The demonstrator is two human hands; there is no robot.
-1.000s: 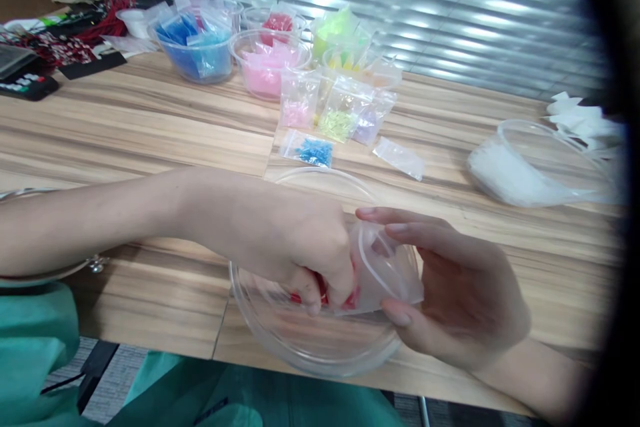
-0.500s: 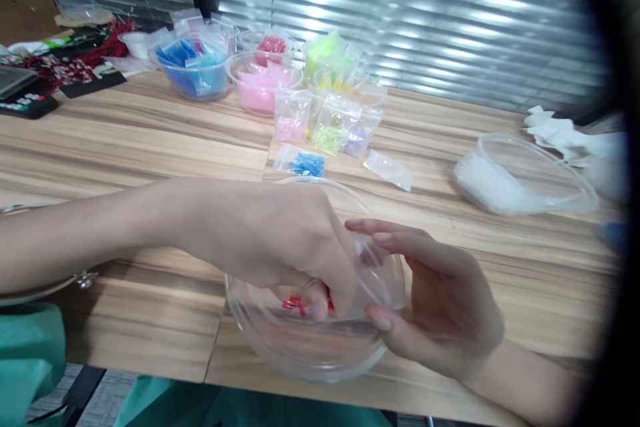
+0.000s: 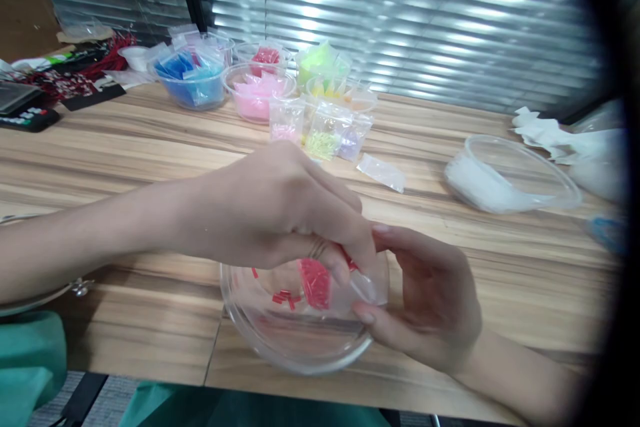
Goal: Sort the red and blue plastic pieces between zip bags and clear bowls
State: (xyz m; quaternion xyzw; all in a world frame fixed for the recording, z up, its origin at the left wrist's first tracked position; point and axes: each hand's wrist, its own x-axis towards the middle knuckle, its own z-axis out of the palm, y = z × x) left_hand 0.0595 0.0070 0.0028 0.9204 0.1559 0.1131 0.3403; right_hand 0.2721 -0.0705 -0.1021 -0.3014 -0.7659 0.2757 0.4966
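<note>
A round clear bowl [image 3: 300,353] stands near the table's front edge with several small red pieces [image 3: 286,297] inside. Over it, my left hand [image 3: 285,213] has its thumb and fingers pinched at the mouth of a small clear bag [image 3: 367,287], with a bit of red between the fingertips. My right hand [image 3: 430,293] grips the same bag from the right, thumb below and fingers above. A packet of red pieces [image 3: 316,283] shows below my left thumb; whether it is inside the held bag cannot be made out.
Tubs of blue [image 3: 193,80], pink [image 3: 257,97] and green packets [image 3: 323,63] stand at the back. Small filled bags [image 3: 323,137] and a flat clear bag [image 3: 381,172] lie before them. At right is a tub of clear bags [image 3: 480,180]; at far left, a black device [image 3: 30,117].
My left hand has risen out of the bowl towards the bag's mouth, uncovering the red packet and more red pieces. It now covers the blue bag behind the bowl.
</note>
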